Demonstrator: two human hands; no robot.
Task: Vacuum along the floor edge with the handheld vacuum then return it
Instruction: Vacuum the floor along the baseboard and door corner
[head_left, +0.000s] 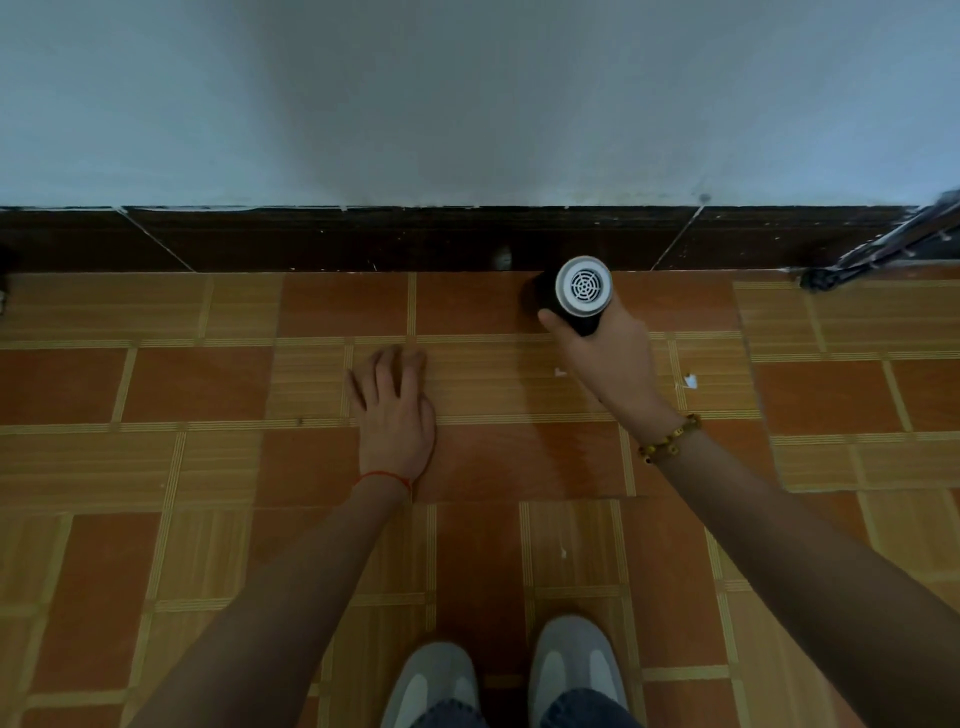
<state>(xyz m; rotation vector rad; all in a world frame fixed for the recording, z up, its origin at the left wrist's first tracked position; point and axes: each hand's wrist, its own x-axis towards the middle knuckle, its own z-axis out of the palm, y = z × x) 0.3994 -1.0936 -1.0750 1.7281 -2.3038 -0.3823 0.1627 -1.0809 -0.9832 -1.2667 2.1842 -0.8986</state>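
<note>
The handheld vacuum is a black cylinder with a round white vented end facing me. My right hand grips its body and holds it nose-down close to the dark baseboard, where the floor meets the wall. Its nozzle end is hidden behind the body. My left hand rests flat on the orange tiled floor, fingers straight and pointing at the wall, about a hand's width left of the vacuum.
A pale wall rises above the baseboard. A dark metal leg with a black foot slants in at the far right. Small white scraps lie on the tiles right of my wrist. My grey shoes stand at the bottom.
</note>
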